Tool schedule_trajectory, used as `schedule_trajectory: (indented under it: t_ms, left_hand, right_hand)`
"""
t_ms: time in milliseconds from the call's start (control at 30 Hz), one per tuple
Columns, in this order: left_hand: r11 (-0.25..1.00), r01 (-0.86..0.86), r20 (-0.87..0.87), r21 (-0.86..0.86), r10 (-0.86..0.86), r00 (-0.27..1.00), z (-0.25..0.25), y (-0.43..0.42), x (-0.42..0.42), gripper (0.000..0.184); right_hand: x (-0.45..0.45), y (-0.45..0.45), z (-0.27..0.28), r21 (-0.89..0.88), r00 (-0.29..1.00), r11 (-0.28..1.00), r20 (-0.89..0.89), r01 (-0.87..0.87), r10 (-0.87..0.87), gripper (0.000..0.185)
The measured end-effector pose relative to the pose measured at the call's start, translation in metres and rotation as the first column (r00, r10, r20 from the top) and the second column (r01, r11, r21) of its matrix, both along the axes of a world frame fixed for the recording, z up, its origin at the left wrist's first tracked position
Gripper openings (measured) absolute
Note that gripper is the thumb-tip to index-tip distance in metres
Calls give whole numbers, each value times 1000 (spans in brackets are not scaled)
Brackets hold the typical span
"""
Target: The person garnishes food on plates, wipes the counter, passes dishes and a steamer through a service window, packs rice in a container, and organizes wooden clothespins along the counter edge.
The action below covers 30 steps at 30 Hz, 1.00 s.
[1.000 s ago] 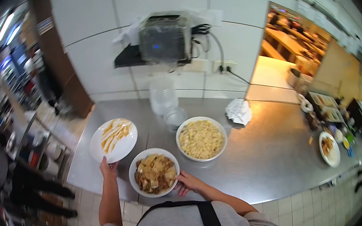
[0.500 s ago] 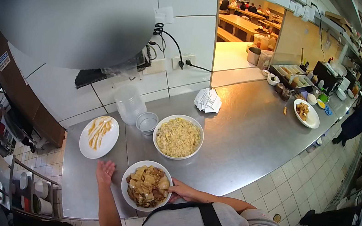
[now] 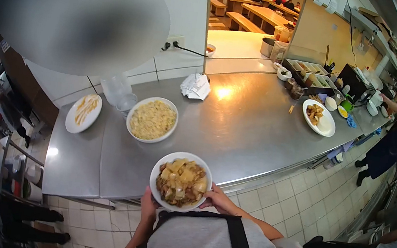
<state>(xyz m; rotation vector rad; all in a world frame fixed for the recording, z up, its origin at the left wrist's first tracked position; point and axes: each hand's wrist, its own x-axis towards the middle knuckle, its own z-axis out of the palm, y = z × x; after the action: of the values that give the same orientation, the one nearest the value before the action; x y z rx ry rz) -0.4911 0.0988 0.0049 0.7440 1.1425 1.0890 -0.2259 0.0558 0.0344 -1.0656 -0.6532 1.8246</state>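
Observation:
A white bowl of wide noodles with brown meat is held close in front of my body, near the counter's front edge. My left hand grips its lower left side, and my right hand has the right rim, thumb on top. The fingers under the bowl are partly hidden. Beyond it on the counter stands a white bowl of fried rice. Farther left lies a white oval plate streaked with brown sauce.
On the steel counter are crumpled paper slips, clear plastic containers and a plate of food. Condiment trays stand at the back right, by a pass-through window. A person in a dark apron stands at right; others are nearby.
My left hand has come from the open counter to the noodle bowl, which both hands now hold. The bowl has moved right relative to the counter, and my view has shifted right.

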Motion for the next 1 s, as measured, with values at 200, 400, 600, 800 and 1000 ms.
schedule_trajectory:
  t_ms: [200,400,600,800,1000]
  left_hand:
    - [929,223,-441,294,-75,894,-3,3,139,39]
    - [944,235,-672,231,-20,741,-11,77,226,31]
    - [811,192,-606,552,232,761,-10,143,293,39]
    - [854,222,-556,470,91,826,-11,198,356,37]
    - [868,305,-693,392,61,718,-5,223,414,41]
  right_hand:
    - [112,-20,1,-29,987,987,-17,158,-159,48]
    - [171,-17,-22,178,936,937,-240,301,-256,60]
    - [321,-44,-28,228,721,735,158,638,-675,42]
    - [512,-75,-21,330,290,354,228,875,-930,35]
    - [629,-46,-2,272,221,333,370,903,-902,45]
